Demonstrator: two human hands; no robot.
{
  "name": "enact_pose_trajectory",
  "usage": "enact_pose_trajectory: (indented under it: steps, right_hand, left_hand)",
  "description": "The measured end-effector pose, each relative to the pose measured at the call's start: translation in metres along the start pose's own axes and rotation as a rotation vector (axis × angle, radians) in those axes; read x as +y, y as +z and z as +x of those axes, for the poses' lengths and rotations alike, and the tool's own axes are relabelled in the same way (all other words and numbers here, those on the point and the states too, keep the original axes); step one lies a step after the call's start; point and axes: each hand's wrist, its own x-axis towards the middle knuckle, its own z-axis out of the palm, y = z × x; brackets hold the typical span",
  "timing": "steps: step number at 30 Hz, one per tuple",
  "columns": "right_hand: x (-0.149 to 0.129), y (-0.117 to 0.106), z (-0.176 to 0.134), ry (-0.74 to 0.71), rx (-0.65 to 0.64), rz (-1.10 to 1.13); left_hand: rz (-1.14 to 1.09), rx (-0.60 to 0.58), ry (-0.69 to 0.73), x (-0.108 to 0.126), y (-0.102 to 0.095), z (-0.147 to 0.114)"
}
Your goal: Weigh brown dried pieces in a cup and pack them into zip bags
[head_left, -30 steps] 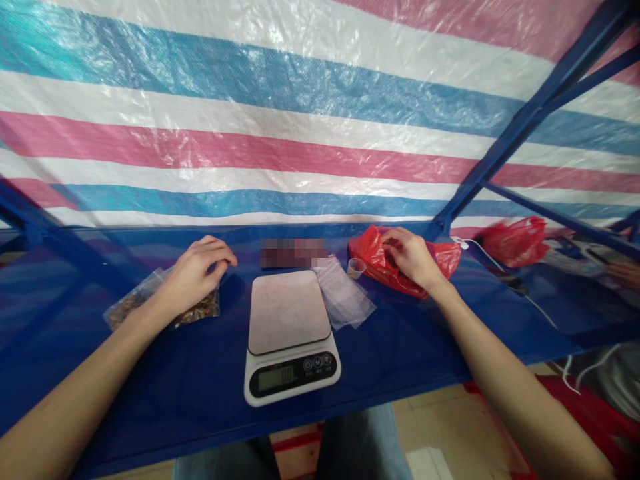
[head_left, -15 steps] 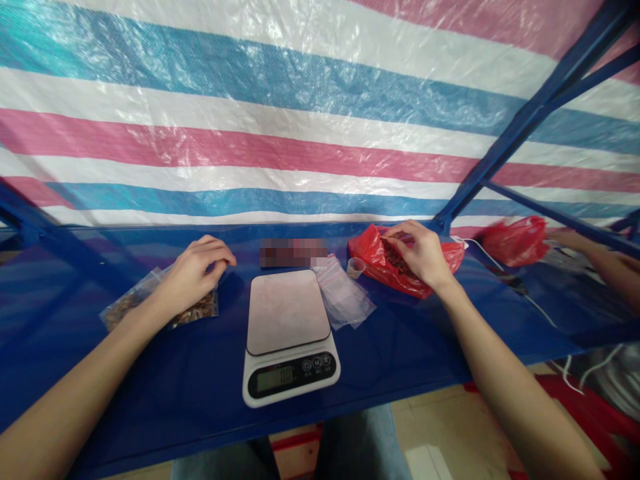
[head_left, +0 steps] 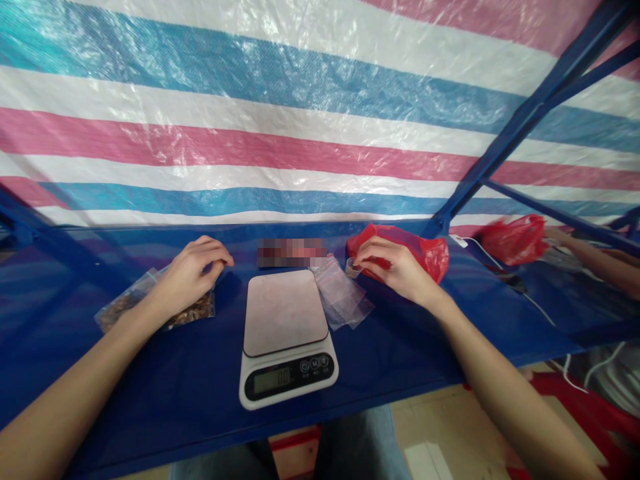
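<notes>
My left hand [head_left: 197, 272] rests over clear zip bags [head_left: 187, 315] filled with brown pieces. Its fingers are loosely curled, a gap shows before the thumb, and nothing is held. At the right, my right hand [head_left: 395, 267] pinches the rim of a small clear plastic cup [head_left: 352, 269] between thumb and fingertips. Just behind that hand lies a red plastic bag [head_left: 425, 252], whose opening the hand partly hides. Between the hands stands a white kitchen scale [head_left: 287, 333], with nothing on its plate and a reading that looks like zero.
Flat clear zip bags [head_left: 345, 293] lie beside the scale on the blue tabletop [head_left: 390, 353]. A blurred-out item [head_left: 291, 253] sits behind it. A striped tarp [head_left: 250, 143] hangs at the back. On the right are blue frame bars [head_left: 505, 143], a white cable [head_left: 480, 248] and another person's arm [head_left: 595, 257] near a red bag [head_left: 515, 241].
My right hand has come out of the red bag and moved left to the small cup, taking its rim. The red bag's right side has shifted inward. My left hand stays about where it was.
</notes>
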Motion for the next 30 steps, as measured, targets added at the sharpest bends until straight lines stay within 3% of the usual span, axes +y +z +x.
enact_pose_trajectory:
  steps: [5,16,22,30]
  right_hand:
    - [0.004,0.008,-0.002,-0.049,-0.062,-0.048]
    - [0.006,0.007,-0.002,-0.070,-0.052,-0.061]
    - [0.006,0.011,0.001,-0.049,0.023,-0.024]
    - [0.004,0.021,0.004,0.081,0.141,0.090]
  left_hand:
    - [0.006,-0.015,0.020,0.000,-0.001,0.000]
    - [-0.005,-0.012,0.009,0.002,0.000,0.000]
    - [-0.012,-0.022,0.009,0.004,-0.002,0.001]
    - [-0.009,-0.030,-0.001,0.004,-0.001,0.001]
